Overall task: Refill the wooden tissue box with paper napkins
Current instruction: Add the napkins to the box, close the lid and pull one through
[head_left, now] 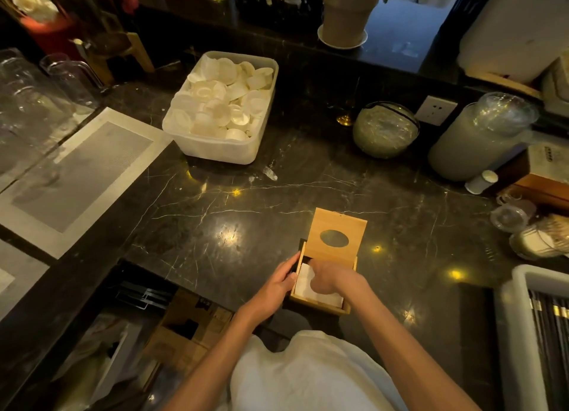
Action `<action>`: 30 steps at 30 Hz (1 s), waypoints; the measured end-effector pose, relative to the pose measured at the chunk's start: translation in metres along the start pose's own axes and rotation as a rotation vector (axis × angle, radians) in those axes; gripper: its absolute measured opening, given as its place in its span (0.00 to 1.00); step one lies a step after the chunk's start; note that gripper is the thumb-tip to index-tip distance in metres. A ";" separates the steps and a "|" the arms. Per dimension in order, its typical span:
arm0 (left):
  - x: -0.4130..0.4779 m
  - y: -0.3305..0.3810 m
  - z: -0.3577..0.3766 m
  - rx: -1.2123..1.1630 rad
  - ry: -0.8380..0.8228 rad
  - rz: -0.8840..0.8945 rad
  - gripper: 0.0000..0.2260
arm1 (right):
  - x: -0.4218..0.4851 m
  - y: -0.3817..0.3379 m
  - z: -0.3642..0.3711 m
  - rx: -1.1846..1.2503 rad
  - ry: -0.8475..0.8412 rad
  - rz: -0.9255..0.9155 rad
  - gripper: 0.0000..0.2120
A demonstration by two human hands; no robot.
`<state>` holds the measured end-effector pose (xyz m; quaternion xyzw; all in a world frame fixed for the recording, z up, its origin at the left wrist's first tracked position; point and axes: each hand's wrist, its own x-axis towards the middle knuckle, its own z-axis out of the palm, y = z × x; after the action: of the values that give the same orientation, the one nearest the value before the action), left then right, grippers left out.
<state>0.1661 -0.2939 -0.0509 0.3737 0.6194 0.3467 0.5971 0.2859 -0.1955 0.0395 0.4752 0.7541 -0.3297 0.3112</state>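
We have the wooden tissue box (320, 300) at the near edge of the dark marble counter (246, 213), its hinged lid (337, 235) with the oval slot standing open on the far side. Our left hand (274, 287) clasps the box's left wall, fingers curled over the rim. Our right hand (326, 276) is down inside, pressing on the white paper napkins (303, 283); whether its fingers pinch them or just lie flat we cannot tell.

The risks, as we judge them: the box sits close to the counter's near edge, so a hard push could slide it off towards us. The napkins may bunch or fold under the palm and later jam at the slot. The lid could drop onto our wrist if bumped.

Our right hand hides most of the stack, so its height and neatness are unclear, as is how deep the box is. The scene is dim and blurred at the edges.
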 end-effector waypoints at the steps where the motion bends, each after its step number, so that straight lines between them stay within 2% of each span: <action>1: -0.001 0.000 0.000 0.001 -0.008 -0.005 0.23 | -0.002 0.002 0.000 0.009 0.002 -0.006 0.21; 4: -0.002 0.001 0.001 0.009 -0.015 -0.008 0.23 | -0.007 0.006 0.005 0.008 0.055 -0.027 0.23; 9: -0.012 0.018 0.004 0.064 0.014 0.003 0.25 | -0.018 0.012 0.009 0.028 0.032 -0.072 0.32; 11: -0.018 0.032 0.008 0.226 0.059 0.074 0.21 | -0.025 0.021 0.010 0.097 0.122 -0.114 0.31; 14: -0.020 0.046 0.018 0.662 0.099 0.186 0.15 | -0.038 0.041 0.015 0.219 0.287 -0.185 0.27; 17: -0.009 0.052 0.025 0.921 0.040 0.150 0.14 | -0.043 0.063 0.021 0.136 0.508 -0.107 0.18; 18: -0.004 0.054 0.026 0.949 0.004 0.103 0.16 | -0.042 0.069 0.024 0.104 0.506 -0.059 0.18; 20: 0.005 0.058 0.025 0.984 -0.052 0.014 0.19 | -0.040 0.074 0.029 0.104 0.376 0.010 0.22; 22: 0.015 0.063 0.022 1.052 -0.130 -0.083 0.19 | -0.035 0.073 0.030 0.143 0.281 0.030 0.26; 24: 0.025 0.071 0.018 1.104 -0.224 -0.173 0.17 | -0.027 0.070 0.030 0.147 0.263 0.035 0.26; 30: 0.043 0.096 0.013 1.008 -0.295 -0.279 0.15 | -0.012 0.064 0.025 0.248 0.156 0.055 0.30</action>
<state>0.1831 -0.2102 0.0117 0.5726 0.6622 -0.1317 0.4650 0.3534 -0.2002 0.0214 0.5547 0.7161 -0.3736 0.1998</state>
